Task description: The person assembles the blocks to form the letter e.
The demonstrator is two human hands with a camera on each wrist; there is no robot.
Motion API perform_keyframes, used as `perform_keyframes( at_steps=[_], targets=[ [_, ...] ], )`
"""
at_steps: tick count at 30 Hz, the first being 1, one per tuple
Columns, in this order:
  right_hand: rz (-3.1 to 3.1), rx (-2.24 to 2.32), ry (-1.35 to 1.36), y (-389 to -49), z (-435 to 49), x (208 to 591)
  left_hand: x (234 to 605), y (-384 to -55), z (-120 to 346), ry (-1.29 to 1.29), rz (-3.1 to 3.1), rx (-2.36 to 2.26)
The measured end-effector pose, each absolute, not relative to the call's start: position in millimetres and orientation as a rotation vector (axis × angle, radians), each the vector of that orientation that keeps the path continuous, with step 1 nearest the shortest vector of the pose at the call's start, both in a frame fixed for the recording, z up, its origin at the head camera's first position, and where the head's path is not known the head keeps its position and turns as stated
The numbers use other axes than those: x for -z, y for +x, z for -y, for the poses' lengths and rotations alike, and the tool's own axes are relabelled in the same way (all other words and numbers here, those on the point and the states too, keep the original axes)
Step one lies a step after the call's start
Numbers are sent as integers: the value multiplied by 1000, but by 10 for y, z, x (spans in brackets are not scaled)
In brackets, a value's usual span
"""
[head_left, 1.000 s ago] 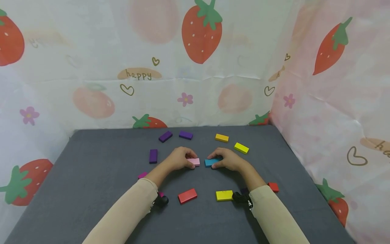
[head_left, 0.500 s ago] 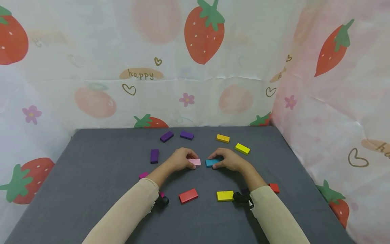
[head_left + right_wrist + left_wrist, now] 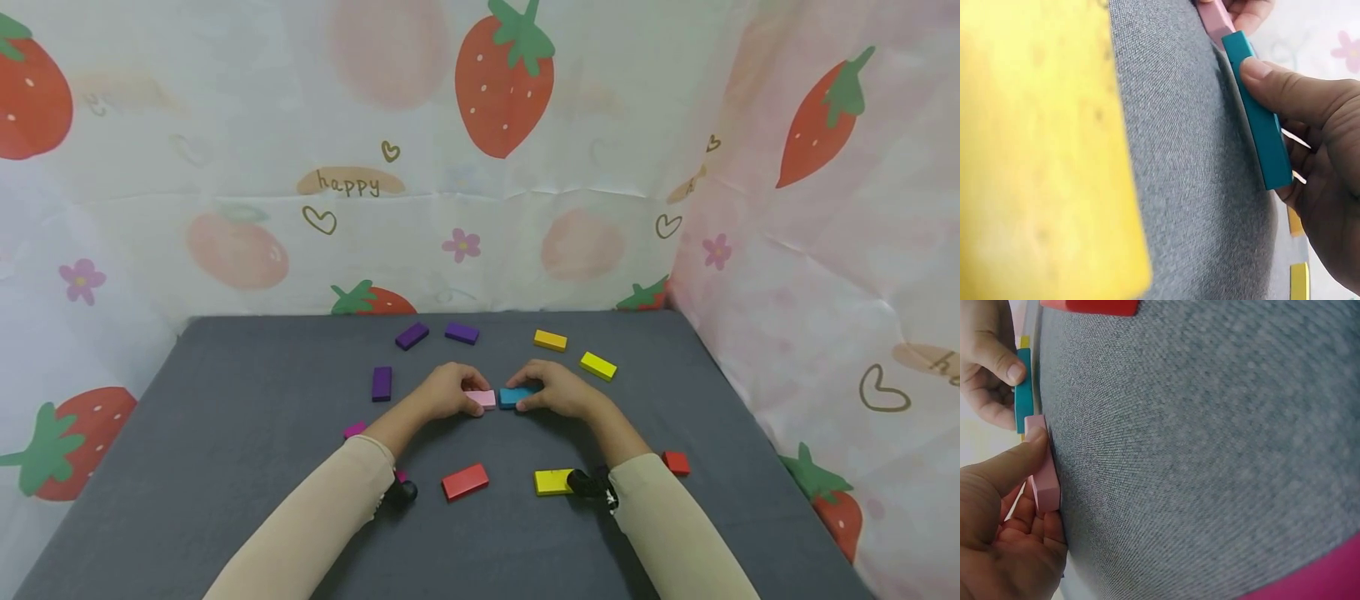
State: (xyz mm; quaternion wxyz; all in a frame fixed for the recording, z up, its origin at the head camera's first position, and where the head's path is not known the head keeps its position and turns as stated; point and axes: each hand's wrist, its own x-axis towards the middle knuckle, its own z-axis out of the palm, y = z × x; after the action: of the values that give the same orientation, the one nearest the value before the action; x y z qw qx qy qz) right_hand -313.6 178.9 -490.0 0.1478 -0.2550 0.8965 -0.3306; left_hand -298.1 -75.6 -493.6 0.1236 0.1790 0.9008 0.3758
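Observation:
Near the middle of the table my left hand [image 3: 448, 392] pinches a pink block [image 3: 486, 399] between thumb and fingers. Across from it, my right hand [image 3: 561, 390] grips a blue block [image 3: 512, 397] in the same way. The two blocks lie end to end with a very narrow gap in the head view. In the right wrist view the teal-looking blue block [image 3: 1260, 119] stands almost against the end of the pink block [image 3: 1215, 22]. The left wrist view has the pink block [image 3: 1045, 472] low, close to the cloth, under my thumb.
Purple blocks [image 3: 382, 384] lie at the back left, yellow and orange blocks [image 3: 597, 366] at the back right. In front are a red block [image 3: 465, 482] and a yellow block [image 3: 553, 482], the latter by my right wrist. A magenta block [image 3: 355, 429] is partly behind my left forearm.
My right hand has moved slightly left with the blue block, narrowing the gap to the pink block. My left hand keeps its hold on the pink block. The head view has shifted a little.

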Motion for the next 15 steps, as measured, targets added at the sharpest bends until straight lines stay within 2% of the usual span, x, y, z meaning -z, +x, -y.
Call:
perform_keyframes(
  at_steps=[15],
  targets=[
    [-2552,951,-738,-3166,-1671,4916,4957,-2996,766,536,-2629,-1108]
  ],
)
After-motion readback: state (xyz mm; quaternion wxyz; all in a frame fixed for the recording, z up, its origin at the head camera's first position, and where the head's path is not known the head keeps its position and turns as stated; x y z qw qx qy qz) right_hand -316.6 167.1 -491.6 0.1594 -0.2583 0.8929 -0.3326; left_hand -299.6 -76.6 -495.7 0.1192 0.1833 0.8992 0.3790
